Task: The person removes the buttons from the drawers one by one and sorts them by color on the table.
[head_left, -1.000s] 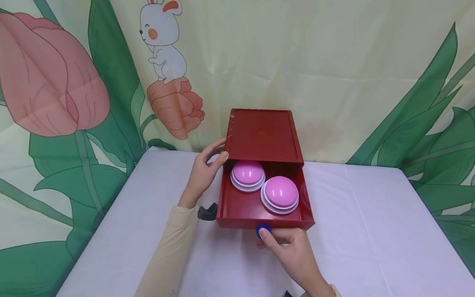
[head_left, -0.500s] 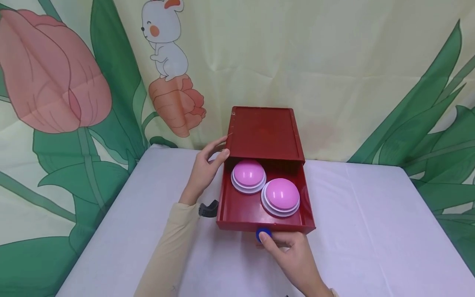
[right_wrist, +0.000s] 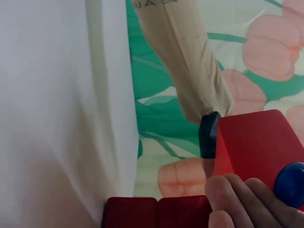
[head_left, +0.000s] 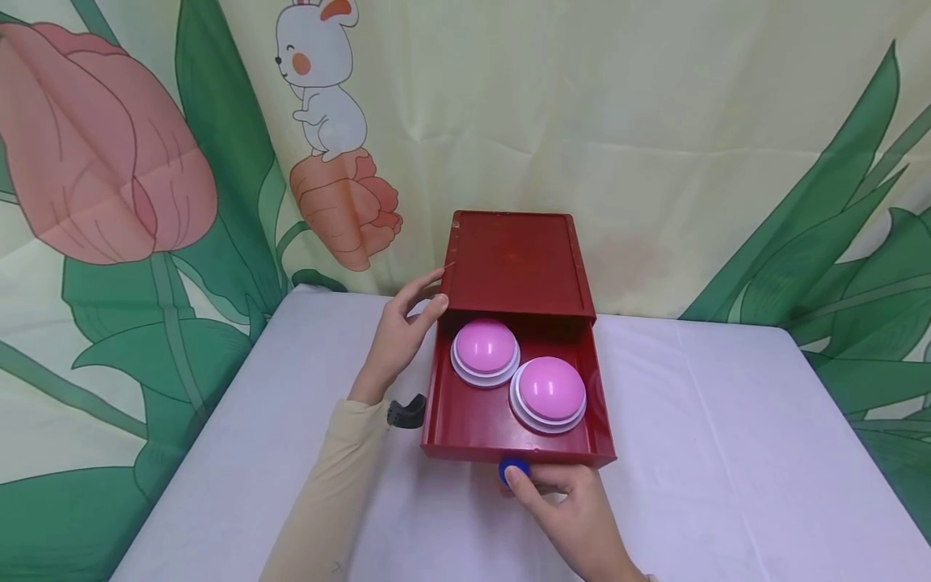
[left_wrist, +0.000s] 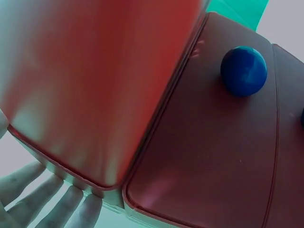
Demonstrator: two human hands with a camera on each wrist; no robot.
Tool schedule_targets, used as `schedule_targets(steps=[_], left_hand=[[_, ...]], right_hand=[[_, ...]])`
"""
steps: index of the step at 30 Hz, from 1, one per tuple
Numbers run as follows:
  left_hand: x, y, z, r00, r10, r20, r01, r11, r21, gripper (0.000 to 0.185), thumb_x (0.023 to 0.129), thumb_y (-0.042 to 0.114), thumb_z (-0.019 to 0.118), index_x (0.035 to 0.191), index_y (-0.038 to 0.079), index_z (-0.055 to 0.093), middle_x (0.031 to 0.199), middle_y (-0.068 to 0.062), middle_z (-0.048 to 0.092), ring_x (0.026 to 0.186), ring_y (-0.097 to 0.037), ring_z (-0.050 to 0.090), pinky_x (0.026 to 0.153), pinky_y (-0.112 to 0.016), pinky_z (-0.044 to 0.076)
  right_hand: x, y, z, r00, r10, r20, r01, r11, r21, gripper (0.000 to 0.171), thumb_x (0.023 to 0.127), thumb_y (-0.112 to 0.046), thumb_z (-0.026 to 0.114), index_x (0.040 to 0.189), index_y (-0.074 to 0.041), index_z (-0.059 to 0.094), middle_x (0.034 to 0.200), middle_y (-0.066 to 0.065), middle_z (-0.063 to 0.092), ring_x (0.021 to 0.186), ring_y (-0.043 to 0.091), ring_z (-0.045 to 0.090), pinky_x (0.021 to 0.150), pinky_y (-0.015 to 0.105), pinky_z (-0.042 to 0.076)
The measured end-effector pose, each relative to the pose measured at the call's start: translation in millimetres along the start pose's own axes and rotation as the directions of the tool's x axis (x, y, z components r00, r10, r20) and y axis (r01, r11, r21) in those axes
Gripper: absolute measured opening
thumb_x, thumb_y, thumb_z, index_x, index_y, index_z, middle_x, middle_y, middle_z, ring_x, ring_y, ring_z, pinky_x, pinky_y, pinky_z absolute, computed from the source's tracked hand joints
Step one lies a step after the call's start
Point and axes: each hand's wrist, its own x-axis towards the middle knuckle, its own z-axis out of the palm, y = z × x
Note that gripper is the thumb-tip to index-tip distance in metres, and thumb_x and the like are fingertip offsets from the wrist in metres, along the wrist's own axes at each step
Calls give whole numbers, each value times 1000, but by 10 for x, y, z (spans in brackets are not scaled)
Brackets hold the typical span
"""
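A red drawer cabinet [head_left: 516,263] stands at the back of the table, its top drawer [head_left: 465,416] pulled out toward me. Inside the drawer lie two pink domes on white round bases: one dome [head_left: 485,347] at the back left, the other dome [head_left: 550,390] nearer the front right. My right hand [head_left: 570,513] pinches the blue knob [head_left: 514,470] on the drawer front, thumb on top. Against the cabinet's left side rests my left hand [head_left: 400,335], fingers extended, thumb near the front edge. In the left wrist view its fingers [left_wrist: 61,199] lie along the red wall.
Another blue knob [left_wrist: 243,71] sits on a lower drawer front in the left wrist view. A white cloth [head_left: 727,444] covers the table. Close behind the cabinet hangs a printed curtain [head_left: 633,162]. A black wrist strap [head_left: 407,412] shows beside the drawer's left wall.
The drawer has slid a little farther out toward me, with my right hand on the knob and both domes moving along. My left hand keeps its place on the cabinet.
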Motion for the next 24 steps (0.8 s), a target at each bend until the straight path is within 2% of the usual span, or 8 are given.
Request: schedule_targets(steps=[6, 14, 17, 21, 24], left_hand=[[-1, 1, -15, 1000, 2, 13, -2, 1000, 7, 49, 100, 15, 58, 147, 7, 47, 146, -12, 50, 132, -26, 50, 104, -46, 48], [-11, 17, -9, 1000, -3, 22, 3, 1000, 3, 49, 100, 13, 58, 147, 7, 46, 146, -12, 49, 133, -25, 49, 104, -44, 48], [-6, 12, -13, 1000, 7, 20, -7, 1000, 5, 49, 100, 14, 57, 147, 7, 46, 147, -13, 49, 133, -26, 49, 105, -45, 47], [-4, 7, -17, 1000, 9, 24, -9, 1000, 14, 49, 101, 15, 57, 148, 7, 46, 147, -13, 48, 133, -26, 49, 105, -45, 47], [-5, 3, -14, 1000, 5, 24, -6, 1000, 15, 49, 101, 15, 57, 148, 7, 46, 147, -13, 49, 133, -27, 48, 105, -45, 47]], right_hand=[[0, 0, 12, 1000, -22, 3, 22, 1000, -3, 15, 92, -22, 71, 82, -28, 80, 76, -12, 74, 76, 4, 67, 69, 25, 55], [-46, -32, 21, 993, 107, 46, -108, 994, 9, 13, 92, -28, 70, 81, -27, 79, 77, -13, 74, 80, 6, 68, 75, 25, 55], [-37, -27, 25, 994, 95, 46, -95, 995, 8, 14, 92, -28, 70, 82, -27, 78, 78, -13, 74, 80, 6, 67, 75, 25, 55], [-36, -11, 23, 996, 63, 58, -64, 998, 13, 15, 94, -26, 68, 85, -22, 79, 80, -8, 75, 81, 6, 68, 74, 26, 56], [-37, -6, 20, 993, 95, 75, -98, 995, 34, 15, 94, -27, 68, 87, -19, 79, 81, -7, 75, 82, 9, 69, 75, 25, 56]])
